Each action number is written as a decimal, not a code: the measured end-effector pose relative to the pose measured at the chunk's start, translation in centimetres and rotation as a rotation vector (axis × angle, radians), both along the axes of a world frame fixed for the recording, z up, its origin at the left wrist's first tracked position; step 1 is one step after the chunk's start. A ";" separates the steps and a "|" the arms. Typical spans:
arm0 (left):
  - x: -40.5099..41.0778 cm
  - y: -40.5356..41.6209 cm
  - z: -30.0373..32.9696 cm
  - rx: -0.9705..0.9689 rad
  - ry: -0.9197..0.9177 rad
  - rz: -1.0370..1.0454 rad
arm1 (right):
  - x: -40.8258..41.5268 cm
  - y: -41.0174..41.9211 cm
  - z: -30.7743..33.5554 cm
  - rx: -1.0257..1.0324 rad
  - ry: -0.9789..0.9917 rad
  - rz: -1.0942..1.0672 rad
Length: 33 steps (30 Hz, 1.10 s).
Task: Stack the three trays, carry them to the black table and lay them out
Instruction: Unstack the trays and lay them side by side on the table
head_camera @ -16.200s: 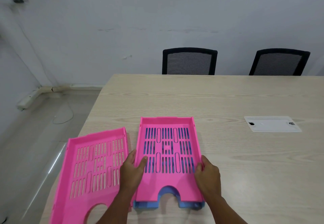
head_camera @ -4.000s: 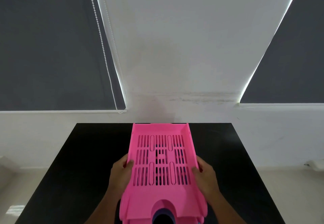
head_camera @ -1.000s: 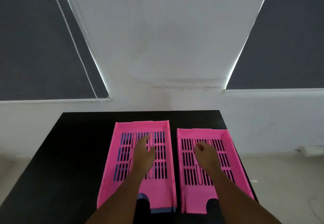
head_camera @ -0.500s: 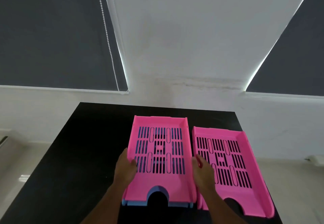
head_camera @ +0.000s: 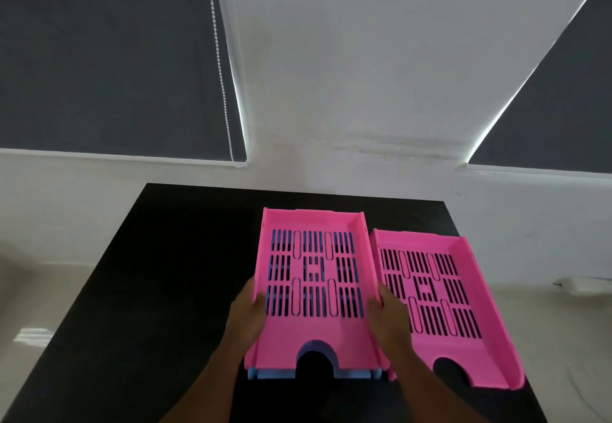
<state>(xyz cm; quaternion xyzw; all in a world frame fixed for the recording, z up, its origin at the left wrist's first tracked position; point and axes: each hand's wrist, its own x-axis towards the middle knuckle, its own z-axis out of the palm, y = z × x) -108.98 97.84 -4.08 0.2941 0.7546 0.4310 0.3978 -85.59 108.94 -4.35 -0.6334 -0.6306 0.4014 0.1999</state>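
Observation:
On the black table (head_camera: 139, 290) a pink slotted tray (head_camera: 314, 333) sits nested on a blue tray (head_camera: 275, 373), of which only the front edge and bits through the slots show. My left hand (head_camera: 246, 315) grips the pink tray's left wall and my right hand (head_camera: 389, 316) grips its right wall. A second pink tray (head_camera: 463, 349) lies flat on the table just to the right, close beside the stack.
The table stands against a white wall with dark roller blinds (head_camera: 109, 58) on both sides and a bead cord (head_camera: 220, 68) hanging left. The right pink tray reaches the table's right edge. Pale floor (head_camera: 563, 323) lies beyond it.
My hands have gone from resting inside the two trays to gripping the side walls of the left pink tray. The view has shifted left.

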 end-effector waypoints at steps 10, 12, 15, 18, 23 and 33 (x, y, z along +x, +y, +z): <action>-6.3 -1.5 2.5 0.076 0.029 0.093 | -6.7 -0.1 1.9 0.071 0.031 0.072; -8.3 -2.4 2.5 0.066 0.063 0.119 | -8.9 -0.4 1.9 0.095 0.030 0.101; -11.4 -4.3 2.5 0.042 0.098 0.152 | -12.3 -1.3 1.7 0.114 0.020 0.154; -14.2 -6.5 2.4 0.026 0.150 0.180 | -15.5 -2.9 1.7 0.089 0.060 0.201; -17.7 -10.2 1.1 -0.014 0.217 0.221 | -19.7 -5.3 1.2 0.057 0.119 0.260; -20.1 -13.9 -2.7 -0.038 0.188 0.277 | -23.6 -8.1 -0.8 0.020 0.081 0.310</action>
